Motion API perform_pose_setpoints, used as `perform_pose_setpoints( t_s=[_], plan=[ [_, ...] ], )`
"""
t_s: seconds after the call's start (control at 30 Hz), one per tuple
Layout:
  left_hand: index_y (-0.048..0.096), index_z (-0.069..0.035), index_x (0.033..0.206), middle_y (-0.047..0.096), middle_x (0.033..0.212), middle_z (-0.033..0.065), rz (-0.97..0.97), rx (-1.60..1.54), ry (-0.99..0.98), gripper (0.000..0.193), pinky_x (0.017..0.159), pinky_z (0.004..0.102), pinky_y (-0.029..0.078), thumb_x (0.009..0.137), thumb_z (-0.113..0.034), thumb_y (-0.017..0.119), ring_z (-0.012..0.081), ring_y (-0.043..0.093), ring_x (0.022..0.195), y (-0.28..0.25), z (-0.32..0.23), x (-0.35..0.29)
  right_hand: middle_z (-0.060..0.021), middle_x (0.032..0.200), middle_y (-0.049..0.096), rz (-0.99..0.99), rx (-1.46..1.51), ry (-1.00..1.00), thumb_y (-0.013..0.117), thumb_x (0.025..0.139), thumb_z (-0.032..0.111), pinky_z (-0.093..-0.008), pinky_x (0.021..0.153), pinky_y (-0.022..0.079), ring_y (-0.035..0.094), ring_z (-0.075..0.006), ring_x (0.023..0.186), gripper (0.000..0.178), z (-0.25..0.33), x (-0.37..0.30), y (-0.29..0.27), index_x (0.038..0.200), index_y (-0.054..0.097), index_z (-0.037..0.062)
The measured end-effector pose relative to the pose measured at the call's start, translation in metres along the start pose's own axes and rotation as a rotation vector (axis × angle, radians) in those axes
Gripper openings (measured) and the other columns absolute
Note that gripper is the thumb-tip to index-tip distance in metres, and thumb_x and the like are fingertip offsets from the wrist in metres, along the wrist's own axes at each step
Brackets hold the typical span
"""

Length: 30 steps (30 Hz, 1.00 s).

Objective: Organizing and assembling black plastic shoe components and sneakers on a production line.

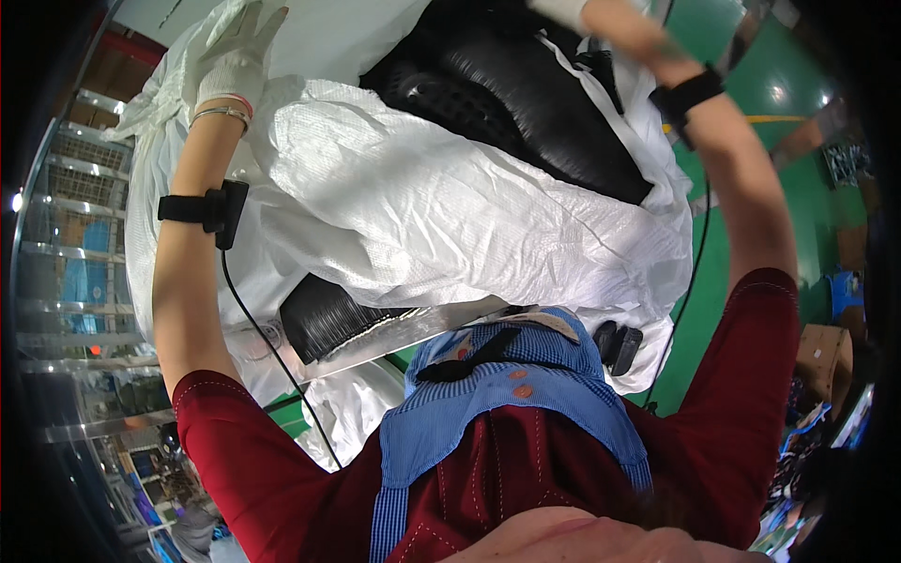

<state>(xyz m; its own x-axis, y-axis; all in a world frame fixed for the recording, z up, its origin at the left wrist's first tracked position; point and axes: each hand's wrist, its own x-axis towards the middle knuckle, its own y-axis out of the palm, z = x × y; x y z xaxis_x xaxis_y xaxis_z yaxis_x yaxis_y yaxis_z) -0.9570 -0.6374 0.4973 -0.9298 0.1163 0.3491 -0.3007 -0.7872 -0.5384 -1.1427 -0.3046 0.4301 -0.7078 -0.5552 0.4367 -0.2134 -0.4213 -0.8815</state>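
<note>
My left hand [230, 61], in a whitish knit glove, reaches to the far left over a crumpled white woven plastic sack [413, 206]. Its fingers stretch out with the thumb apart, against the sack's loose material. My right hand [560, 11], also in a pale glove, is smeared by motion and cut by the top edge, so its grip does not show. Near it, glossy black pieces [544, 103], some with ridges and rows of dimples, lie in the sack's opening. A ribbed black piece [338, 317] shows below the sack, closer to me.
Beneath the sack runs a pale metal edge [413, 328], near my apron [516, 394]. Wire-mesh shelving [84, 235] stands on the left. Green floor [751, 216] lies to the right, with a cardboard box [824, 361] beyond. Black cables [272, 352] hang from both wrist straps.
</note>
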Motion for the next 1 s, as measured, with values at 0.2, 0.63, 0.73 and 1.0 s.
perform_pose_setpoints(
  t_s=[0.2, 0.63, 0.73, 1.0],
  plan=[
    [0.04, -0.026, 0.14, 0.039, 0.145, 0.0047, 0.142, 0.088, -0.063, 0.067, 0.113, 0.0385, 0.024, 0.079, -0.039, 0.066, 0.0251, 0.031, 0.136, 0.064, 0.004, 0.01, -0.02, 0.095, 0.068, 0.087, -0.346, 0.091, 0.045, 0.085, 0.042, -0.0431, 0.084, 0.048, 0.066, -0.0331, 0.091, 0.048, -0.031, 0.094, -0.044, 0.095, 0.071, 0.004],
    [0.054, -0.016, 0.128, 0.054, 0.128, 0.0043, 0.05, -0.759, 0.241, 0.041, 0.089, 0.0364, 0.047, 0.088, -0.024, 0.057, 0.0298, 0.05, 0.118, -0.059, -0.07, 0.063, -0.0195, 0.091, 0.068, -0.232, -0.334, -0.096, 0.055, 0.077, 0.047, -0.0436, 0.082, 0.049, 0.065, -0.0357, 0.089, 0.046, -0.062, 0.11, -0.017, 0.091, 0.072, 0.0059],
    [0.071, -0.009, 0.094, 0.067, 0.081, 0.016, -0.347, -0.868, 0.42, 0.022, 0.068, 0.0415, 0.052, 0.082, -0.016, 0.054, 0.0334, 0.066, 0.074, -0.079, -0.111, 0.106, -0.0191, 0.088, 0.068, -0.204, -0.313, -0.067, 0.054, 0.078, 0.044, -0.0439, 0.081, 0.05, 0.066, -0.0357, 0.087, 0.043, -0.065, 0.098, -0.014, 0.089, 0.072, 0.0061],
    [0.068, -0.002, 0.107, 0.069, 0.092, 0.0073, 0.834, -1.834, 0.391, 0.033, 0.074, 0.0281, 0.051, 0.084, -0.023, 0.059, 0.0156, 0.063, 0.083, -0.072, -0.158, 0.176, -0.0194, 0.089, 0.068, 0.315, -0.365, -0.086, 0.052, 0.079, 0.03, -0.0405, 0.08, 0.05, 0.065, -0.0344, 0.088, 0.031, -0.077, 0.021, 0.029, 0.088, 0.071, 0.0073]
  ],
)
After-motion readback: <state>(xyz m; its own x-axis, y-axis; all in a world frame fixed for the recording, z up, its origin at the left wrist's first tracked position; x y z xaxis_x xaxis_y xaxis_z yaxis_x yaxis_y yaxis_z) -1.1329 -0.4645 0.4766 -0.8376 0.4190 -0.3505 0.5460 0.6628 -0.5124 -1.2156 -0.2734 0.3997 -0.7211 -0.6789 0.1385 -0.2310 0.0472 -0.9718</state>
